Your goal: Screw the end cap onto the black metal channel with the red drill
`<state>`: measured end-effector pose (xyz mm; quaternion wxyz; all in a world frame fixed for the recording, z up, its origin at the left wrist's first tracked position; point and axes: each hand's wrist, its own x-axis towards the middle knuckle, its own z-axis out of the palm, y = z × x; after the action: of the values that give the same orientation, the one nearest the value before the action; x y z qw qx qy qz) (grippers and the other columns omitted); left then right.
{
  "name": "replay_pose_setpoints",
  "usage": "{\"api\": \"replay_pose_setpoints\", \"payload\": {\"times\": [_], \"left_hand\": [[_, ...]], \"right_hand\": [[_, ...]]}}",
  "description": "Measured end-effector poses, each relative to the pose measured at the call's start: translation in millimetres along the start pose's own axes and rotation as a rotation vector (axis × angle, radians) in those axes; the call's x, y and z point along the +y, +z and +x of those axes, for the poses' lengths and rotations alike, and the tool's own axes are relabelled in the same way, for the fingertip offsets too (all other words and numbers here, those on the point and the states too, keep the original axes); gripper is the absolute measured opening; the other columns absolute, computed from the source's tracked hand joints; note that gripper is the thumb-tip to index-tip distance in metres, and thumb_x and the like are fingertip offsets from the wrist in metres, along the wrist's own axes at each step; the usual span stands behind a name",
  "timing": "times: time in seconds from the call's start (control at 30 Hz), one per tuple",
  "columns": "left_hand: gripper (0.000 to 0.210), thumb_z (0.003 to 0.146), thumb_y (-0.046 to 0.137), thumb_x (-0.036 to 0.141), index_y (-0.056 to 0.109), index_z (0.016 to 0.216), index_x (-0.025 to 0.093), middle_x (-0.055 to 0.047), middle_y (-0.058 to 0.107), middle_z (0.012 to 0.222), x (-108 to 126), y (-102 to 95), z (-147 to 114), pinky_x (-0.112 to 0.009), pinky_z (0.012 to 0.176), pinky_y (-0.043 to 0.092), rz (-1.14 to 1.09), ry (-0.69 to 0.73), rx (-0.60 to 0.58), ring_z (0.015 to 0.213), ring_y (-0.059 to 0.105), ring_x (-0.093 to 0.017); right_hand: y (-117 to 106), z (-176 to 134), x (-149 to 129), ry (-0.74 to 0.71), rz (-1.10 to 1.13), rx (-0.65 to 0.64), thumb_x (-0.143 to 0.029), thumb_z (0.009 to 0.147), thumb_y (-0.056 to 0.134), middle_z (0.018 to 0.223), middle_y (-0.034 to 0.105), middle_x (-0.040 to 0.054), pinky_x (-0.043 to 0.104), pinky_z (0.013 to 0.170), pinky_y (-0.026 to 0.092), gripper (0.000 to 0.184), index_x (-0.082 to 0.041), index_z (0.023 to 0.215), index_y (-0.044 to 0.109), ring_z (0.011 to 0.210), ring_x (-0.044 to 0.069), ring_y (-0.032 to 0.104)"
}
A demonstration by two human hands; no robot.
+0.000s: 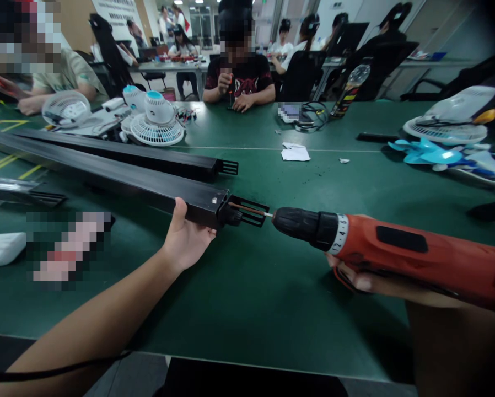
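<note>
left grip clamped on the long black rectangular bar over the green desk, right grip wrapped around the red-and-black power drill (best held steady, slim metal bit square to the bar).

A green desk carries a long black bar toward the left, with a white fan just beyond it. Near the middle lies white paper; a bottle stands by the far edge, right of a coiled cable.
</note>
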<state>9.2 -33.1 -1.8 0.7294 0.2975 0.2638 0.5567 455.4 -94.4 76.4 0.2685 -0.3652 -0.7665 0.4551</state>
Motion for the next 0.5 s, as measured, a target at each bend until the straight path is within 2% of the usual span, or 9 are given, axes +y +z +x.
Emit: {"api": "replay_pose_setpoints", "payload": {"times": [0.17, 0.3, 0.43, 0.5], "left_hand": [[0.083, 0.101, 0.092, 0.102, 0.096, 0.137, 0.027, -0.011, 0.094, 0.121, -0.4, -0.8, 0.9, -0.029, 0.080, 0.077, 0.012, 0.015, 0.017, 0.105, 0.093, -0.026], [0.083, 0.101, 0.092, 0.102, 0.096, 0.133, 0.025, -0.013, 0.094, 0.120, -1.7, 0.6, 1.2, -0.030, 0.076, 0.076, 0.019, 0.029, 0.054, 0.104, 0.093, -0.028], [0.087, 0.098, 0.094, 0.104, 0.096, 0.134, 0.025, -0.012, 0.094, 0.120, -2.6, 1.1, 1.0, -0.030, 0.076, 0.075, 0.024, 0.037, 0.059, 0.100, 0.092, -0.027], [0.087, 0.098, 0.094, 0.104, 0.096, 0.135, 0.026, -0.011, 0.095, 0.120, -2.5, 0.1, 0.8, -0.030, 0.076, 0.075, 0.021, 0.031, 0.051, 0.100, 0.092, -0.026]], "right_hand": [[1.0, -0.4, 4.7, -0.004, 0.000, 0.009, -0.029, 0.102, 0.101, 0.086, 0.094, 0.0098, 0.039, 0.060, 0.080, 0.023, -0.034, 0.123, 0.107, 0.065, 0.033, 0.091], [0.8, -2.2, 9.3, -0.031, 0.030, 0.003, -0.028, 0.106, 0.099, 0.088, 0.093, 0.0101, 0.037, 0.053, 0.075, 0.027, -0.034, 0.132, 0.106, 0.058, 0.029, 0.085], [-2.6, -7.5, 18.3, -0.033, 0.029, -0.007, -0.032, 0.109, 0.098, 0.101, 0.097, 0.0113, 0.040, 0.060, 0.079, 0.038, -0.041, 0.146, 0.103, 0.070, 0.032, 0.091], [-3.2, -7.6, 21.1, -0.020, 0.009, 0.040, -0.039, 0.103, 0.104, 0.097, 0.095, 0.0114, 0.041, 0.062, 0.080, 0.036, -0.040, 0.140, 0.106, 0.074, 0.035, 0.093]]}}
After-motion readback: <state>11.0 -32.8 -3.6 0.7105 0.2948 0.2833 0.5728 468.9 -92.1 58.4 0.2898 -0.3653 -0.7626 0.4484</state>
